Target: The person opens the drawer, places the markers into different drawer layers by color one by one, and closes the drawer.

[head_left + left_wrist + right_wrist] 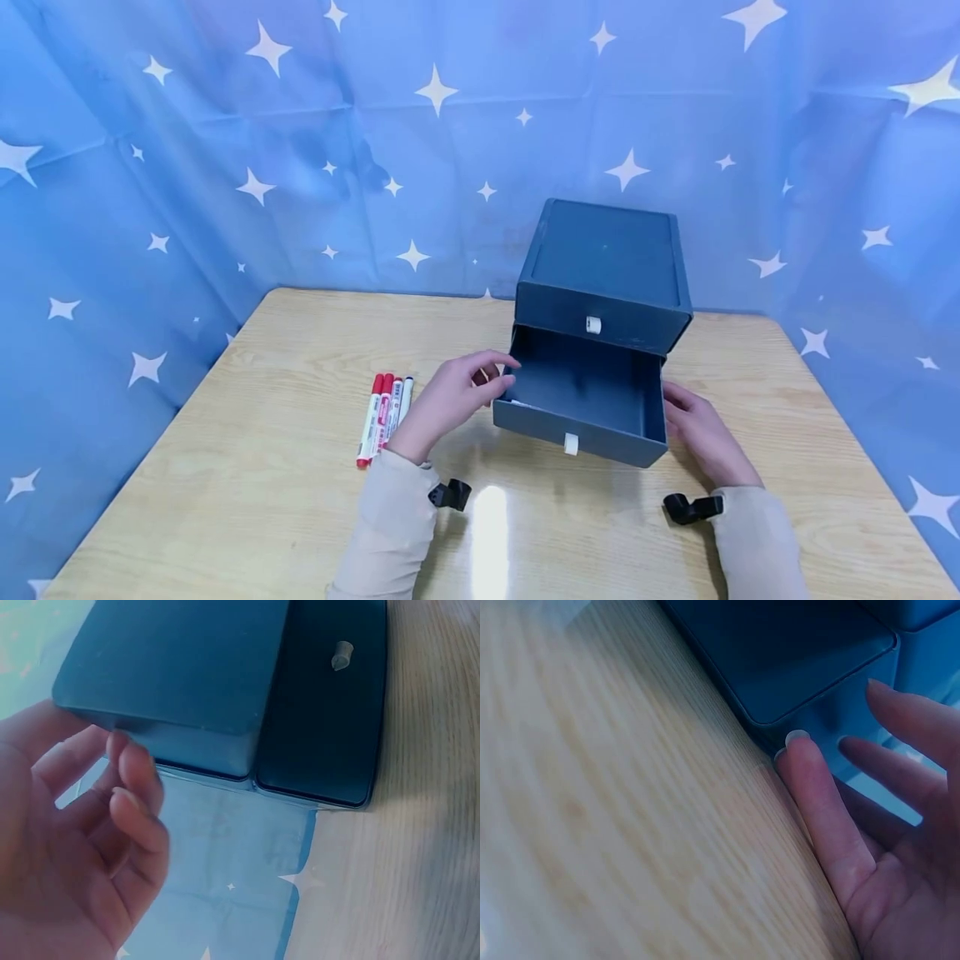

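A dark blue cabinet (603, 254) with two stacked drawers stands on the table. Its lower drawer (615, 450) is pulled out in the head view, and a white tab marks each drawer front. My left hand (456, 398) is at the left edge of this drawer, fingers loosely bent with nothing between them; contact is hard to judge. On the opposite side, my right hand (708, 433) lies low beside the drawer. In the right wrist view its fingers (817, 802) are fairly straight and reach the cabinet's side close to the tabletop.
Several markers (385, 419), with red and dark caps, lie side by side left of my left hand. The wooden table (262, 467) is backed by a blue curtain (450, 167) with white stars. A dark band with a small camera (450, 495) sits on each wrist.
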Tool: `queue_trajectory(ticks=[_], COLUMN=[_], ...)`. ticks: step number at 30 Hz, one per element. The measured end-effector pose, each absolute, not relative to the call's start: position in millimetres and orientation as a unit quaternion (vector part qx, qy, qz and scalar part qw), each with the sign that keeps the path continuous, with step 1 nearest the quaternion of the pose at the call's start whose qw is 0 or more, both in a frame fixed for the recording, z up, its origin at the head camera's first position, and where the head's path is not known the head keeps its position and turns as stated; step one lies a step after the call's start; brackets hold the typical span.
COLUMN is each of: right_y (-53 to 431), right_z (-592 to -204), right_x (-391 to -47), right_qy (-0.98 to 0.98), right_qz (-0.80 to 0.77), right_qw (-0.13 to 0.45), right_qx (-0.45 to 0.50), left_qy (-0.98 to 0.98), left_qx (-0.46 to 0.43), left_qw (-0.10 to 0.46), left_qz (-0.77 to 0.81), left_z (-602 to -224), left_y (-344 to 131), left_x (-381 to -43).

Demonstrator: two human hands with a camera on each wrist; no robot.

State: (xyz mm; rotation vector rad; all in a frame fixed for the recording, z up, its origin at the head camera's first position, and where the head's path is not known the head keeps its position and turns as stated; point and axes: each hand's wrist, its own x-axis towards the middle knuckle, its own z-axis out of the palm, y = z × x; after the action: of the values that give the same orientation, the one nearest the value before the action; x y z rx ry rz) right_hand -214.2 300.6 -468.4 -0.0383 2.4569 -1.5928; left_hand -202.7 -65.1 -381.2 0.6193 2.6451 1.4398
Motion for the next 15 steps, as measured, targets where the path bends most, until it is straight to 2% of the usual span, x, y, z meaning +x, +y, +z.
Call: queue_trajectory(ticks=[6,15], right_y=[300.8,300.9], right_z=[-471.0,-469.0], right_x=[-215.0,-217.6], right_qy=[0.831,0.832], right_qz=[-0.545,-0.543], right_qw=[0.113,0.110], right_qx=[-0.014,-0.009], left_qy=[0.866,0.894], left_qx=[0.174,0.138], left_qw=[0.001,0.000], left_qz=[0.469,0.426], left_z=[-383.5,-387.4], left_y=[-66.1,-80.7], left_x=[-204.1,-213.7])
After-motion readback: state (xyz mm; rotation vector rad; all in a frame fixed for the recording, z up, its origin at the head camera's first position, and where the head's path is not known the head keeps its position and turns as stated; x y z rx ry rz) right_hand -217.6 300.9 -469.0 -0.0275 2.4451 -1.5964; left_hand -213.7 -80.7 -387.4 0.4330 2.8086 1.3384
